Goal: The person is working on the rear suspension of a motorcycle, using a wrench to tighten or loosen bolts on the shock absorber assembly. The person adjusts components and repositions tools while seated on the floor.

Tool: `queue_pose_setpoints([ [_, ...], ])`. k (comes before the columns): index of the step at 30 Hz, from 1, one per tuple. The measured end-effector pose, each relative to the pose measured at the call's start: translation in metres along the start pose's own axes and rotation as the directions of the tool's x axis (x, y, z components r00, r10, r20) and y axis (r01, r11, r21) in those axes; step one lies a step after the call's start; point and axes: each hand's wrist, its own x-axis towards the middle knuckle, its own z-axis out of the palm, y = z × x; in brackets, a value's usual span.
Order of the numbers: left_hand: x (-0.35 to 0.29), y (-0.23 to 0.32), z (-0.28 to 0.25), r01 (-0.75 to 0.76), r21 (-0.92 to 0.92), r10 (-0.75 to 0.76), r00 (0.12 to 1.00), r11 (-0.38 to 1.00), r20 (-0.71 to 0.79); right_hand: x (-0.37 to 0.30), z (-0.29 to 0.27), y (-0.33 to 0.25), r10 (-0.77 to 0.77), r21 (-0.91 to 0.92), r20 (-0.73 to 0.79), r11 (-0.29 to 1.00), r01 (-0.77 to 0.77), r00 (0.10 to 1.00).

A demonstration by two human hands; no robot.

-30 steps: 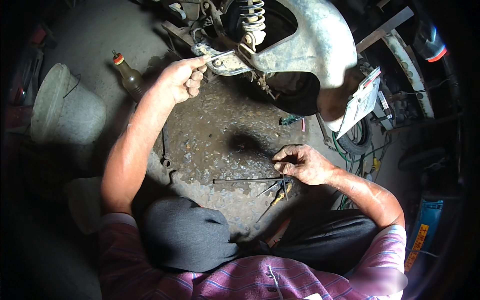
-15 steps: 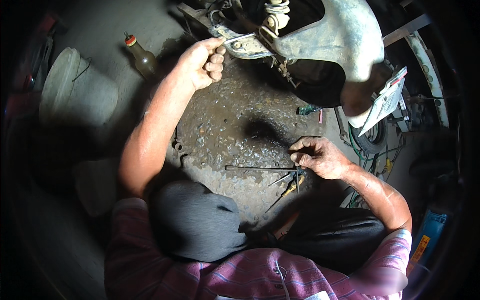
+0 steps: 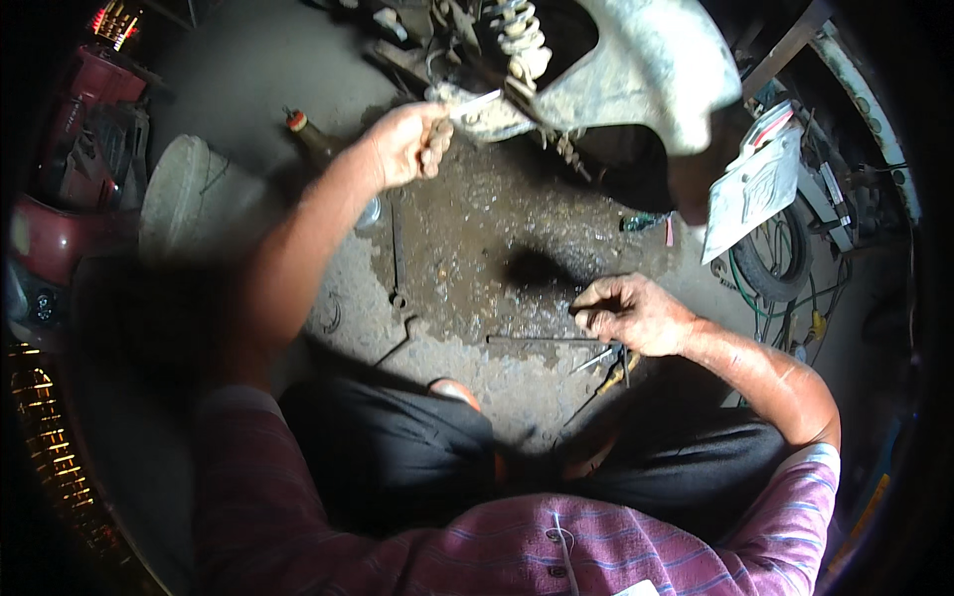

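gripping a metal part (image 3: 467, 107), left hand (image 3: 409, 144); right hand (image 3: 631, 313) rests on oily floor (image 3: 467, 248).

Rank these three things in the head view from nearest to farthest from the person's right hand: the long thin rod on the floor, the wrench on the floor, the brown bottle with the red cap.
From the right hand:
1. Long thin rod, on the floor right beside the hand.
2. Wrench, farther left on the stained floor.
3. Brown bottle with the red cap, upper left, beyond the left forearm.
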Motion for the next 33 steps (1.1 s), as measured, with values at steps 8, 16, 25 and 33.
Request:
queue_pose_setpoints([
  [8,-0.011,0.004,0.019,-0.274,0.508,0.434,0.872,0.817,-0.228,-0.003,-0.006,0.008,-0.003,0.126,-0.017,0.992,0.006,1.0],
  [16,-0.032,-0.025,0.029,-0.25,0.951,0.957,0.176,-0.184,0.231,-0.001,-0.009,0.001,0.07,0.219,-0.052,0.974,-0.057,0.996],
  [25,-0.043,-0.025,0.027,-0.448,0.835,0.819,0.574,0.321,-0.007,-0.003,-0.005,-0.014,-0.054,0.0,-0.06,0.999,0.054,0.997],
  [33,-0.079,-0.071,-0.03,-0.444,0.627,0.568,0.823,0.64,0.003,0.036,-0.014,-0.005,-0.082,-0.194,-0.031,0.978,0.074,0.996],
])
